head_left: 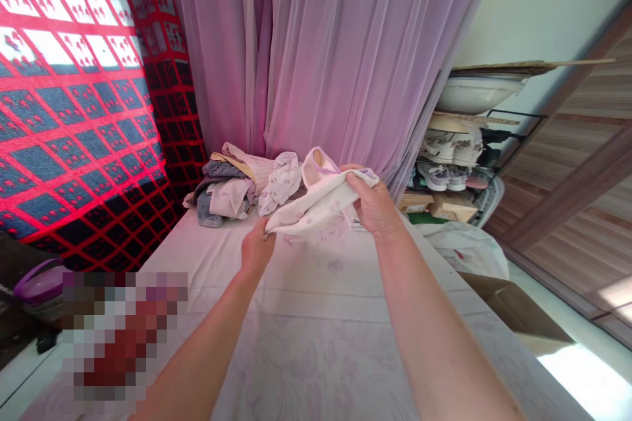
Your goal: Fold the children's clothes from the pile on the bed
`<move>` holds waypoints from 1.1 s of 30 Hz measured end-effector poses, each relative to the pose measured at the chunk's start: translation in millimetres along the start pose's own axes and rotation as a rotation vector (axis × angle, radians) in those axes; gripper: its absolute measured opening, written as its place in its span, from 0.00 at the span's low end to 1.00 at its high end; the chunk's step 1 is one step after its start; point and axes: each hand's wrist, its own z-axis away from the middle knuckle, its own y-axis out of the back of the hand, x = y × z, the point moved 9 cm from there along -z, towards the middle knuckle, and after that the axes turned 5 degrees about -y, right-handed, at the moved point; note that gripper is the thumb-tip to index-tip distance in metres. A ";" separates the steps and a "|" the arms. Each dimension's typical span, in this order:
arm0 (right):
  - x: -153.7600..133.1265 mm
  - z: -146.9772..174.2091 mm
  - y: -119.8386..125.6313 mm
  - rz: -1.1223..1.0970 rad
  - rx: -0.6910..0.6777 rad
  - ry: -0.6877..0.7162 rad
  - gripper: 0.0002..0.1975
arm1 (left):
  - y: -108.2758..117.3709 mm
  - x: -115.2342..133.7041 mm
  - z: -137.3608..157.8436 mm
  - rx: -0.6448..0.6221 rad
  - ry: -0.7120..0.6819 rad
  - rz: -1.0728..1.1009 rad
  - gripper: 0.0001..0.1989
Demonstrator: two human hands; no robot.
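Observation:
Stretched between my two hands, above the bed (306,316), is a white garment (316,210) with small pinkish prints and a purple-edged opening. My left hand (257,247) pinches its lower left end. At the other end my right hand (374,204) is closed on the edge, thumb on top. Which kind of garment it is, I cannot tell. Just behind it lies a heap of clothes (230,187), with pink, grey and denim-blue pieces and a printed white piece (280,184) at its right side. A small printed white item (353,218) shows partly beneath my right hand.
Purple curtains (336,59) hang behind the bed, and a red and black patterned cloth (83,105) hangs at the left. To the right stand a shoe rack (449,154), a plastic bag (464,247) and a cardboard box (518,312). A blurred-out patch covers the lower left.

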 end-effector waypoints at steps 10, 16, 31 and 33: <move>140.6 122.4 152.2 0.239 0.315 -0.427 0.20 | -2.0 1.2 97.9 -0.178 -0.522 -0.235 0.18; 142.2 138.5 181.7 0.587 0.457 -0.351 0.18 | -18.0 -39.4 98.7 -0.461 -0.179 -0.080 0.22; 146.3 123.8 42.4 1.155 -0.152 -0.008 0.06 | -32.7 6.2 71.8 -0.625 -0.202 -0.405 0.09; 140.8 134.1 41.5 1.110 -0.166 0.079 0.06 | -31.3 13.3 79.6 -0.661 -0.268 -0.301 0.05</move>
